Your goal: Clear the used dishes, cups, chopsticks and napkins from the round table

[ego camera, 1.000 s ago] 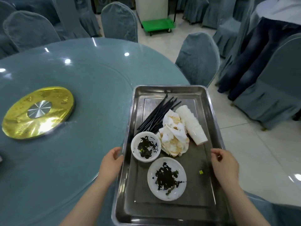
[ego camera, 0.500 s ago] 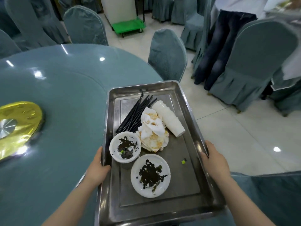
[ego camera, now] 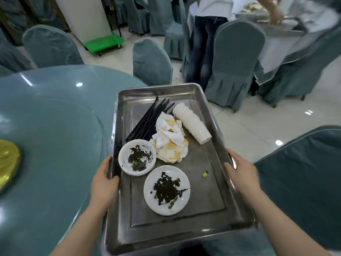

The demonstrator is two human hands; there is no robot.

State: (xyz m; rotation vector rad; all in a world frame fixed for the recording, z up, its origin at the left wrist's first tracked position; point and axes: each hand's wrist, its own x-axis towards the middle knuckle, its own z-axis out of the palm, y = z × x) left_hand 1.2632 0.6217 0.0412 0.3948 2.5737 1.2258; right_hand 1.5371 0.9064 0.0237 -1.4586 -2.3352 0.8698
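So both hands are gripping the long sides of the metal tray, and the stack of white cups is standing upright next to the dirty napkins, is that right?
Not quite. The stack of white cups is lying on its side, not upright, as the head view shows. The rest holds: the left hand and right hand grip the long sides of the metal tray, and the cups lie next to the dirty napkins.

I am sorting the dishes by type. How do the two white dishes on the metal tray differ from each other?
The bowl is deeper, with a raised rim; the plate is flat and looks wider. The bowl lies by the tray's left edge, touching the stained napkins; the plate lies nearer the person, apart from the napkins. Both are white, round and smeared with dark leftovers.
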